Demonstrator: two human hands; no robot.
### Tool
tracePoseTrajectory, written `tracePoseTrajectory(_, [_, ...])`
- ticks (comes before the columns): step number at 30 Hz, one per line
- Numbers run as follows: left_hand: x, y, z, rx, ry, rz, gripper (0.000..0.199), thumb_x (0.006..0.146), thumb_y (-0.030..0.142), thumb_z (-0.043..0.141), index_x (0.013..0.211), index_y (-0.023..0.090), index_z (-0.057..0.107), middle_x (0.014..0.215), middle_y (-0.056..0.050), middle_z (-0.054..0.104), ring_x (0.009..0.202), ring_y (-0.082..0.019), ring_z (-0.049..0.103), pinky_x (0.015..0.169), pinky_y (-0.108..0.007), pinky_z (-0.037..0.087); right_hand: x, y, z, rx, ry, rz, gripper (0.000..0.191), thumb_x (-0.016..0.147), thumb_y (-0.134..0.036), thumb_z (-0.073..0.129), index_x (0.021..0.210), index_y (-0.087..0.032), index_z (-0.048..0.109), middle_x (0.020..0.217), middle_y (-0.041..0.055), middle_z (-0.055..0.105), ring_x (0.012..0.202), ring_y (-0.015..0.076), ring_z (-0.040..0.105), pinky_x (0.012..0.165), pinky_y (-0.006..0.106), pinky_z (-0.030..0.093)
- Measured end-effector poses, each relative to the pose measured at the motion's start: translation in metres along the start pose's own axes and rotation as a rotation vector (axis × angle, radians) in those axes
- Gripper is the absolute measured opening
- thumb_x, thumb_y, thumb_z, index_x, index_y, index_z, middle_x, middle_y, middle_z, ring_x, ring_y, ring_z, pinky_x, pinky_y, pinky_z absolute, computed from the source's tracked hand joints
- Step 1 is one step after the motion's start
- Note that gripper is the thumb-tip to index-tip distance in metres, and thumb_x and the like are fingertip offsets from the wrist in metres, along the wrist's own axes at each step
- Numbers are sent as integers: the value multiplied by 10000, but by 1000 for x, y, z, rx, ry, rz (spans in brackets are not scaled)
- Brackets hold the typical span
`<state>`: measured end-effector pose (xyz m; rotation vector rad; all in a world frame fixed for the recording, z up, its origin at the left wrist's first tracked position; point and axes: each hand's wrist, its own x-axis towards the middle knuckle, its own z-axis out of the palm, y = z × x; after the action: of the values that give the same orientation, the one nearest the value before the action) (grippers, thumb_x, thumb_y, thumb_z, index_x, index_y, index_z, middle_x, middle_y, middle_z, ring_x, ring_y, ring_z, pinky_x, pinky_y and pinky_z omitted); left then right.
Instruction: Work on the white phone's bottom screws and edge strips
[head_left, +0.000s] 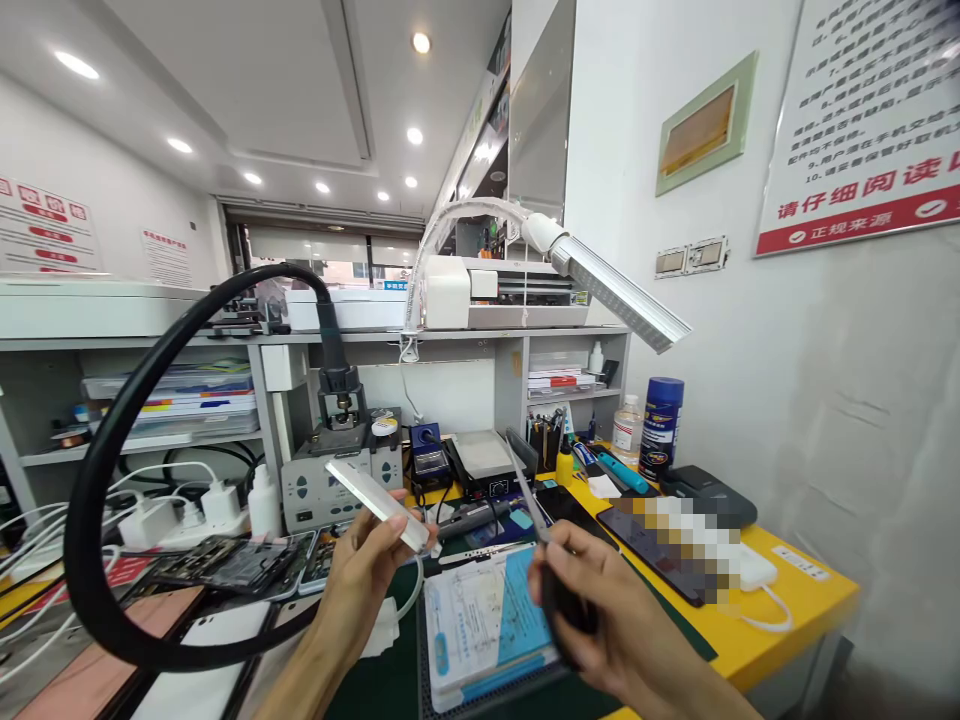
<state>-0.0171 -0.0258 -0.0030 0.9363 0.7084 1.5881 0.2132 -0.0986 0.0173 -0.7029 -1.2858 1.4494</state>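
My left hand (366, 560) grips a slim white bar (369, 497) between thumb and fingers, its far end tilted up to the left. A white cable (414, 590) hangs just below that hand; whether it joins the bar I cannot tell. In my right hand (604, 590) is a pair of scissors (531, 495), fingers around the black handles. The blades point up and away and look closed together, apart from the bar. Beneath both hands lies a white and blue plastic case (480, 620) on the dark green mat (390, 690).
A thick black hose (82, 520) loops across the left side from the grey soldering station (300, 490). Several phones and opened phone parts (247, 565) lie at left. A dark phone (645, 550) rests at right on the yellow desk (810, 600). A lamp (622, 295) arches overhead.
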Motion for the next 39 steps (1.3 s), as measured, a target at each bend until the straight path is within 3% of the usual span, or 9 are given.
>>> tracePoseTrajectory(4, [-1, 1, 0, -11, -19, -25, 579, 673, 409, 794, 1159, 161, 602, 826, -51, 713, 825, -308, 713, 830, -460, 559, -1, 1, -18, 196, 27, -18, 464, 992, -588, 201, 751, -234, 378, 480, -159, 323, 268, -27, -140, 235, 100, 32])
tracePoseTrajectory(7, [-2, 3, 0, -11, -16, -62, 647, 662, 392, 800, 1232, 182, 577, 844, -42, 715, 868, -328, 712, 849, -470, 558, 1, 10, -24, 158, 70, -14, 514, 961, -622, 30, 705, -258, 288, 451, -176, 137, 239, -12, -190, 215, 110, 15])
tracePoseTrajectory(11, [-2, 5, 1, -3, -4, -72, 680, 648, 396, 806, 1255, 196, 575, 853, -40, 712, 872, -332, 709, 855, -483, 558, 6, 2, -32, 4, 85, 26, 470, 908, -671, 298, 732, -241, 372, 484, -153, 245, 214, -6, -36, 186, 144, 80])
tracePoseTrajectory(14, [-3, 5, 1, 7, -21, -62, 660, 655, 401, 803, 1238, 183, 583, 841, -39, 703, 830, -310, 709, 831, -464, 565, 16, -25, -54, -193, 137, 37, 355, 804, -501, 679, 906, -194, 534, 603, -68, 506, 323, 26, 320, 266, 144, 242])
tracePoseTrajectory(18, [-3, -1, 0, 40, -46, -91, 661, 683, 411, 795, 1251, 172, 557, 846, -42, 697, 803, -292, 704, 790, -445, 573, 45, -64, -107, -579, 404, -23, 294, 878, -327, 695, 1081, -141, 591, 628, -41, 580, 454, 69, 483, 387, 161, 371])
tracePoseTrajectory(21, [-4, -8, 0, 49, -68, -120, 612, 690, 410, 801, 1199, 164, 567, 851, -40, 686, 835, -295, 704, 788, -435, 576, 78, -85, -148, -868, 600, -89, 198, 939, -286, 630, 1065, -134, 618, 872, 6, 641, 641, 103, 602, 559, 234, 521])
tracePoseTrajectory(25, [-5, -13, 3, 59, -105, -127, 580, 690, 405, 808, 1151, 146, 570, 841, -47, 679, 832, -301, 703, 734, -410, 580, 126, -106, -180, -1156, 707, -106, 244, 944, -321, 621, 1105, -137, 634, 1075, 57, 658, 899, 190, 658, 768, 363, 568])
tracePoseTrajectory(32, [-7, -16, 7, 53, -73, -147, 558, 683, 400, 811, 1125, 148, 582, 798, -36, 667, 749, -272, 694, 657, -373, 568, 198, -114, -179, -1482, 622, -33, 290, 952, -330, 611, 1179, -151, 615, 1171, 82, 640, 991, 215, 650, 843, 415, 557])
tracePoseTrajectory(39, [-4, -18, 4, 65, -106, -158, 507, 713, 406, 786, 1107, 143, 604, 813, -45, 671, 738, -263, 687, 722, -405, 569, 239, -112, -163, -1618, 502, 71, 309, 947, -328, 619, 1198, -147, 610, 1194, 93, 631, 1004, 224, 648, 846, 410, 557])
